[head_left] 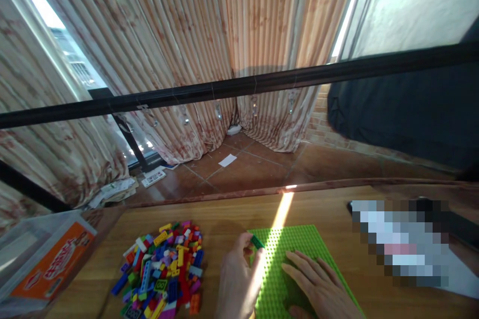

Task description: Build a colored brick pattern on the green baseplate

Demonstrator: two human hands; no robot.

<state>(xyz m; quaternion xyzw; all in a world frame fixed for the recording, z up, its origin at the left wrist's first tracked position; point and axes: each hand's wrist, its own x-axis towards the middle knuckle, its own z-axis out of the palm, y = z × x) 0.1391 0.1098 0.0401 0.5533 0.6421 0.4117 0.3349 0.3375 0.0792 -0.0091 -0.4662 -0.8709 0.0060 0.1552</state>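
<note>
Brick (pixel 257 241) sits at lower centre, pinched in the left hand's (pixel 243 274) grip, over the baseplate's (pixel 275 254) upper-left corner.

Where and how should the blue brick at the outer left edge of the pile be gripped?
The long blue plastic brick is probably best pinched from above and slightly left, thumb and finger across the middle of its long sides. It is narrow and lies slanted, with bare wooden table on its outer side, while the multicoloured plastic brick pile crowds its inner side.

narrow gap — between brick pile (pixel 162 271) and left hand (pixel 239 274).
</note>
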